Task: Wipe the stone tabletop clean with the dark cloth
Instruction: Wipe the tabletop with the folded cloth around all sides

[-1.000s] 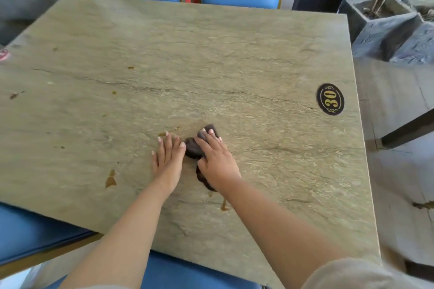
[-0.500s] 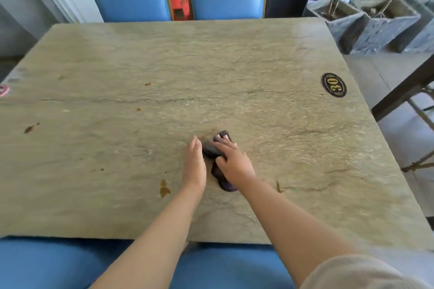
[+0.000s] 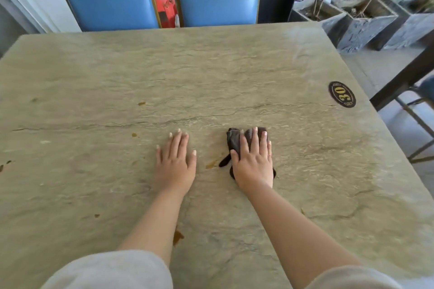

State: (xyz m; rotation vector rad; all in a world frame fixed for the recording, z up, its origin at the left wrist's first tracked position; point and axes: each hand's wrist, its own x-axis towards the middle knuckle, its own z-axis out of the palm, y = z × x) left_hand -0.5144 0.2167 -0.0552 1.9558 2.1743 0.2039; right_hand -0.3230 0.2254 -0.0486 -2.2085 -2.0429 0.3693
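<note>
— Head view: the hands have parted. A moment ago they sat together at the dark cloth (image 3: pixel 236 142); now the left hand (image 3: pixel 175 164) lies flat on bare stone tabletop (image 3: pixel 211 73).

— And the right hand (image 3: pixel 254 164)?

— Fingers straight, pressing the cloth right of centre. A brown smear (image 3: pixel 212 164) sits between them, other spots (image 3: pixel 177 237) unwiped; plenty left, I'd judge.
</note>
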